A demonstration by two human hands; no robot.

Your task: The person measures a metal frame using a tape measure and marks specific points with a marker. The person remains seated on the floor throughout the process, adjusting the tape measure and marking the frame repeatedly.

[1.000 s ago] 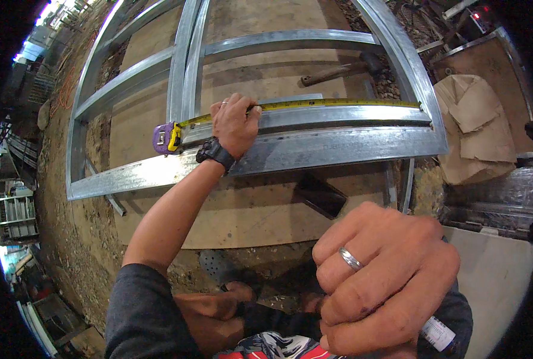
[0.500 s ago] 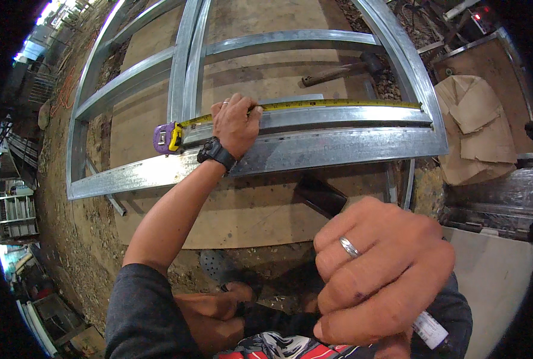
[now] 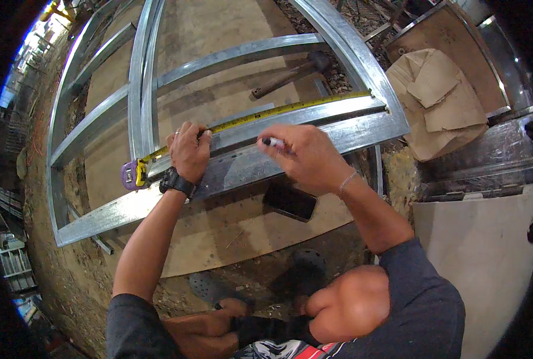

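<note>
A tape measure with a purple and yellow case lies at the left on a silvery metal frame. Its yellow blade is drawn out along the near rail, ending by the right corner. My left hand, with a black watch at the wrist, is closed over the blade close to the case and presses it to the metal. In my right hand is a marker pen, its dark end pointing left above the rail. The hand hides most of the pen.
Inside the frame, a hammer with a wooden handle rests on a brown board. A black phone-like slab lies on the board just below the rail. Folded brown cardboard is at the right, beside a pale panel.
My right hand has moved from near my body up and forward over the rail, bringing the marker pen. My left hand keeps its hold on the blade. The view has shifted.
</note>
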